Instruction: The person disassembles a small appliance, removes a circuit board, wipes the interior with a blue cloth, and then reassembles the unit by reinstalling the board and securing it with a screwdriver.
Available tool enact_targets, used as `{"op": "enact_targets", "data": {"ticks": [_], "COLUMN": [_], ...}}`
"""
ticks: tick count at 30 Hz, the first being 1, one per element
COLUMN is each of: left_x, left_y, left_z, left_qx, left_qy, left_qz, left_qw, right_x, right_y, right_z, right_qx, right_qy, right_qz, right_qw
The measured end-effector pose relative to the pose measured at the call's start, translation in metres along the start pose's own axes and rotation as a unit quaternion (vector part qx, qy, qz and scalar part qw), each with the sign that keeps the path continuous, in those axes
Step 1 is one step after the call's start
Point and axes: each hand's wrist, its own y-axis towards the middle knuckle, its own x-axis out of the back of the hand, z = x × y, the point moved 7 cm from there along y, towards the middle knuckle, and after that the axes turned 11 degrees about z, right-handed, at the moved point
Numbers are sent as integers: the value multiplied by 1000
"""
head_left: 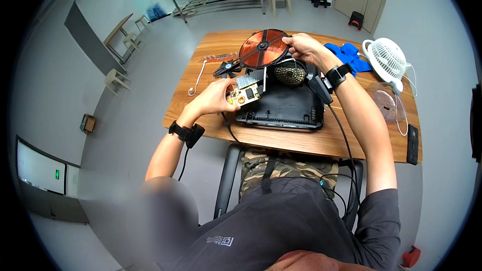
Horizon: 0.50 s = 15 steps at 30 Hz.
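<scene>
My left hand (217, 99) grips a pale circuit board (242, 97) by its left side; a ribbed silver heat sink (249, 79) stands at the board's far edge. In my right hand (304, 48), thumb and fingers pinch the rim of a round copper induction coil (252, 45), raised and tilted above the table's far part. A white lead runs down from the coil toward the board. Below both hands lies an open black plastic housing (288, 108). A round, speckled part (290, 74) sits at its far side, partly hidden. Left of the coil is a small black fan (227, 69).
A thin strip board (221, 57) with a white cable (197, 78) lies far left on the wooden table (188, 108). At the right are a blue cloth (346, 55), a white fan (389, 60), a clear plastic disc (385, 101) and a black strip (412, 144). Cables hang from my wrist straps.
</scene>
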Motion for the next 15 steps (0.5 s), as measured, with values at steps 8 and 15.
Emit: {"op": "enact_targets", "data": {"ticks": [8,15], "left_x": [-2,-33], "left_y": [37,87], "left_z": [-30,-59], "left_qx": [-66,-122], "left_qy": [23,38], "left_qz": [11,60], "left_qw": [998,990], "right_x": [30,78], "right_y": [-40,-69], "right_z": [10,-9], "right_qx": [22,-4], "right_qy": [26,38], "right_qz": [-18,-70], "right_qw": [999,997]}}
